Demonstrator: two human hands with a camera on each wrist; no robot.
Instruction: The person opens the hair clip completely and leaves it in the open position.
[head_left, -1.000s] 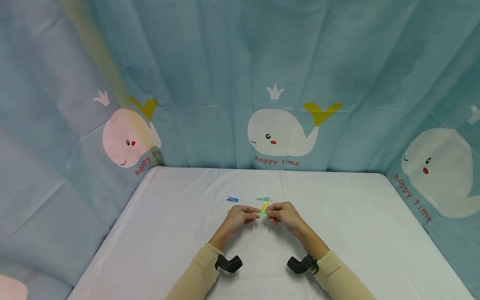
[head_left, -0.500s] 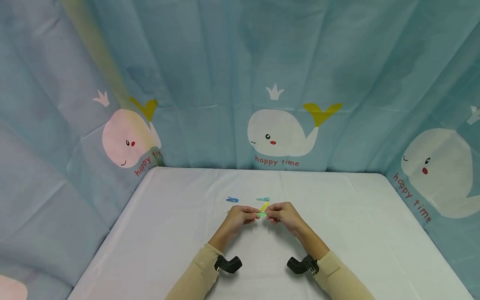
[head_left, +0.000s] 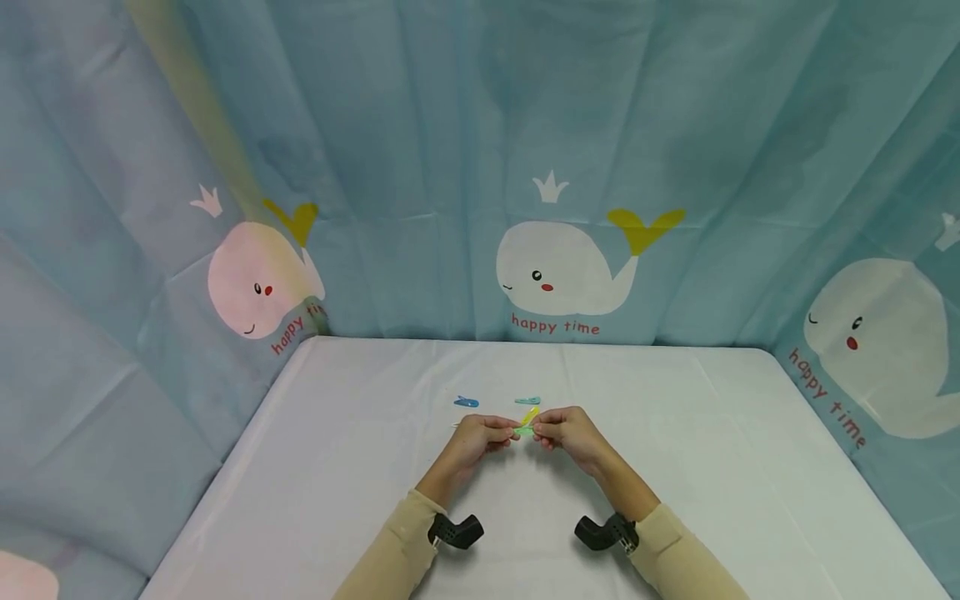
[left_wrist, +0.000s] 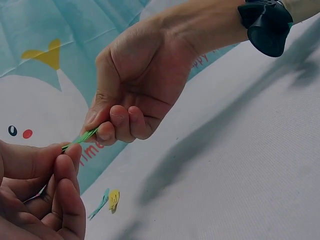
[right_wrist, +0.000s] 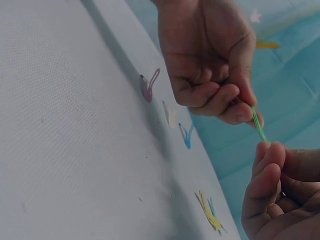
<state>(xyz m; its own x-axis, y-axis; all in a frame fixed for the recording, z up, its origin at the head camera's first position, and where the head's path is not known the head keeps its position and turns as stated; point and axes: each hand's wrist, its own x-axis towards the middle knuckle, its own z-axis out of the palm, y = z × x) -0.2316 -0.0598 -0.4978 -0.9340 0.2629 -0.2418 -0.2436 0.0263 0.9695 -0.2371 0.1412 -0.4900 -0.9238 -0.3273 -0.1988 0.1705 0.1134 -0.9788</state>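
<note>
A slim green hair clip [head_left: 523, 431] is stretched between both hands, held above the white table. My left hand [head_left: 476, 440] pinches one end between thumb and fingers. At the other end, my right hand [head_left: 564, 431] pinches it the same way. The fingertips hide both ends of the green clip; its middle shows in the right wrist view. Just beyond the hands lies a yellow hair clip [head_left: 531, 414], with a teal hair clip [head_left: 527, 401] behind it. In the right wrist view, a blue hair clip [right_wrist: 186, 136] lies with its two arms spread apart.
Also on the table [head_left: 360, 467] are a white hair clip [right_wrist: 171, 117], partly covered by the left hand in the head view, and a purple one [right_wrist: 147, 92]. Whale-print cloth [head_left: 405, 250] hangs along the table's back and sides.
The head view has shifted very slightly. Both hands keep their pinch on the green hair clip in about the same spot.
</note>
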